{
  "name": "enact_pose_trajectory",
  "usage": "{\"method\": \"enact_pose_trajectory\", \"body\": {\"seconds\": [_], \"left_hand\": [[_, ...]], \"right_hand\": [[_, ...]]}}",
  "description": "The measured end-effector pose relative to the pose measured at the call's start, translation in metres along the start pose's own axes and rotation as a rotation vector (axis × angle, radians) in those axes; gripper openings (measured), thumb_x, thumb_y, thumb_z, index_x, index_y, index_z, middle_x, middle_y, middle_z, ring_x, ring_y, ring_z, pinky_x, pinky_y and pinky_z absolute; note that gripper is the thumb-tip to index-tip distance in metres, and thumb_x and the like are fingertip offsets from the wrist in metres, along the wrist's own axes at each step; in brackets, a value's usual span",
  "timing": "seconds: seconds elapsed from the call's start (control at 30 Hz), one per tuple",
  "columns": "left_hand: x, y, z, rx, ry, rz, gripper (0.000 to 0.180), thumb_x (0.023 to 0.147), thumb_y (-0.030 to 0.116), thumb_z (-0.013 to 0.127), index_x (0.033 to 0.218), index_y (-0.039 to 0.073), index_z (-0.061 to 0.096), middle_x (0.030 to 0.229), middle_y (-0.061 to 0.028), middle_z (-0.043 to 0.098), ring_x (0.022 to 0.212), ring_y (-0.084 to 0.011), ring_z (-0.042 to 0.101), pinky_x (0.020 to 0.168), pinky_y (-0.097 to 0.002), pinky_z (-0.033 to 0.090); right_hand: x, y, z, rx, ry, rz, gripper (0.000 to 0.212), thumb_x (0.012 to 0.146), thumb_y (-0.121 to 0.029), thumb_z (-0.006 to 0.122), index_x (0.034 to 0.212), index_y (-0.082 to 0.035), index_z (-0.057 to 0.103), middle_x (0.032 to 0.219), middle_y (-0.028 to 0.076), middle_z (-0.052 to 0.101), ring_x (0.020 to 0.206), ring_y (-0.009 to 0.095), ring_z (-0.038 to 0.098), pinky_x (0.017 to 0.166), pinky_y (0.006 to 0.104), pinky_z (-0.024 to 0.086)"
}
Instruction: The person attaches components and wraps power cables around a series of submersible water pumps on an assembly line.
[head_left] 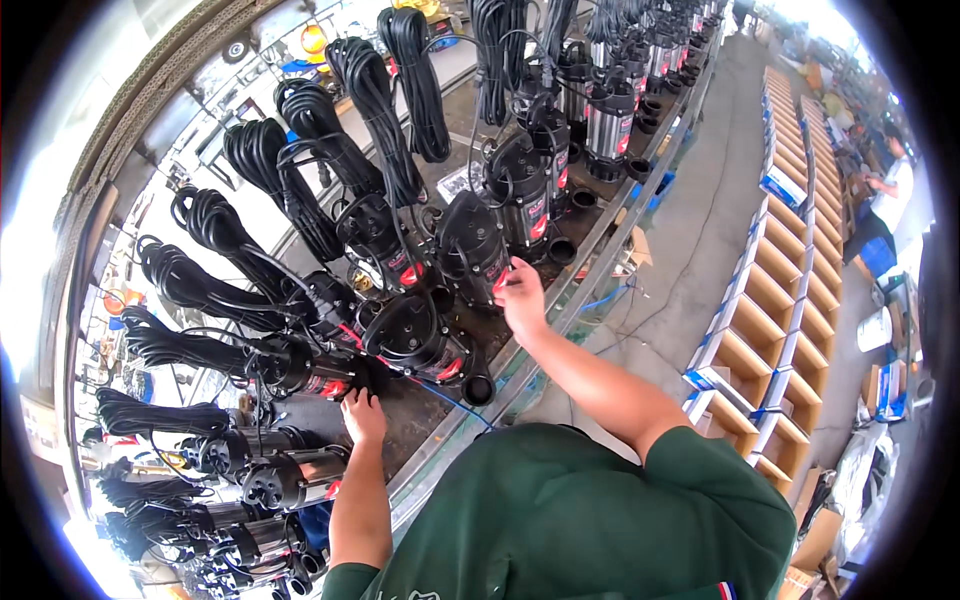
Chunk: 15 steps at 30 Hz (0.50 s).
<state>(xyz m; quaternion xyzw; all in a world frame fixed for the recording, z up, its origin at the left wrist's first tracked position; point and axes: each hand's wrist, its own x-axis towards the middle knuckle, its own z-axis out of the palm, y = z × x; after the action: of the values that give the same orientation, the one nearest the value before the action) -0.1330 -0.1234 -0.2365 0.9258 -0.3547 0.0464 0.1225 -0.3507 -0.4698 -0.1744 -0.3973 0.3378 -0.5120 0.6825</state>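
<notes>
Black and steel submersible pumps with red labels stand in rows on a workbench (405, 425). My right hand (522, 303) is at the side of one upright pump (470, 235), fingertips pinched together beside its red label; whatever they hold is too small to make out. Lower down, my left hand (363, 415) rests with fingers apart near the base of another pump (300, 368), holding nothing visible. Between the hands stands a pump (410, 330) with a round outlet (478, 388) facing me. A thin blue cord (450, 398) runs past it over the bench edge.
Coiled black cables (370, 110) hang along the bench's far side. More pumps (610, 130) continue toward the back, and several lie at the lower left. Open cardboard boxes (755, 330) line the floor on the right. A person (890, 200) is beyond them.
</notes>
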Motion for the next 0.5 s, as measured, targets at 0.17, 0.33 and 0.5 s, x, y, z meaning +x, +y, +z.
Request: {"method": "enact_pose_trajectory", "body": {"seconds": [0.17,0.33,0.5], "left_hand": [[0.006,-0.001,0.001,-0.003,0.008,0.022,0.038,0.092,0.021,0.068,0.123,0.0,0.07,0.133,-0.0229,0.06,0.124,-0.0421,0.053,0.109,-0.0496,0.043],[0.002,-0.007,0.007,-0.012,0.016,-0.004,0.036,0.094,0.022,0.064,0.122,0.002,0.071,0.132,-0.0233,0.061,0.126,-0.0415,0.052,0.112,-0.0501,0.041],[0.004,-0.008,0.009,-0.033,-0.001,-0.01,0.038,0.09,0.016,0.067,0.123,-0.002,0.069,0.135,-0.025,0.058,0.128,-0.0431,0.05,0.113,-0.0509,0.04]], "right_hand": [[-0.002,0.041,0.004,-0.393,-0.079,-0.16,0.024,0.076,0.007,0.065,0.099,-0.002,0.063,0.148,0.018,0.043,0.095,0.024,0.066,0.067,0.0293,0.056],[-0.005,0.015,0.013,-0.077,-0.06,-0.043,0.038,0.074,0.009,0.063,0.111,-0.001,0.058,0.131,0.014,0.052,0.084,0.023,0.063,0.062,0.032,0.056],[0.008,0.027,0.005,-0.345,-0.124,-0.255,0.03,0.074,0.009,0.067,0.102,-0.001,0.063,0.142,0.011,0.046,0.091,0.024,0.062,0.072,0.032,0.054]]}}
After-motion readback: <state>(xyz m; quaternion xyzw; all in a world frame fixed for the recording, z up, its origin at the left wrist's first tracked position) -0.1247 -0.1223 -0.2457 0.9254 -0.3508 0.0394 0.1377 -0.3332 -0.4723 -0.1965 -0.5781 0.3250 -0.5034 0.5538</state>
